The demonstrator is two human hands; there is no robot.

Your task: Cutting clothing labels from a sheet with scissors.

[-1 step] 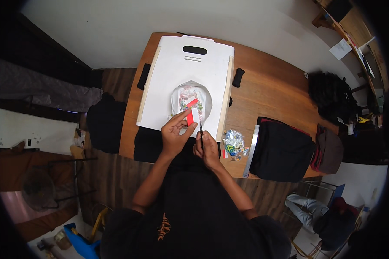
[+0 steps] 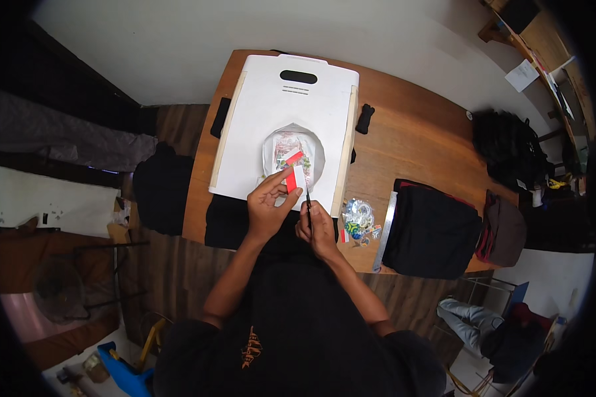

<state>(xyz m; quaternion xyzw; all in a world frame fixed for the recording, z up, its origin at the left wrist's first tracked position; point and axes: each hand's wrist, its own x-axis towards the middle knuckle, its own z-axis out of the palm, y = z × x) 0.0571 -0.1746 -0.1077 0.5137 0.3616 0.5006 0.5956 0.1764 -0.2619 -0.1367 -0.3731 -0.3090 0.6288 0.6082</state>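
Observation:
My left hand (image 2: 267, 208) pinches a small red-and-white rectangular patch (image 2: 295, 179) between thumb and fingers. Close beside its right edge, my right hand (image 2: 318, 229) grips a slim dark tool (image 2: 309, 204) pointing away from me; whether it is scissors or a blade I cannot tell. Both hands are over the near part of a white board (image 2: 248, 132) with an oval handle slot. Beyond the patch is a round opening in the board, where printed clear plastic (image 2: 286, 141) and another red-and-white piece (image 2: 295, 157) show. Black cloth (image 2: 225, 221) comes out under the board's near edge.
Right of the board lie a clear bag with round colourful patches (image 2: 358, 218), a metal ruler (image 2: 385, 231) and folded black garments (image 2: 433, 228). Farther right is a brown garment pile (image 2: 503, 228). A small black bundle (image 2: 365, 119) rests on the wooden table (image 2: 410, 145).

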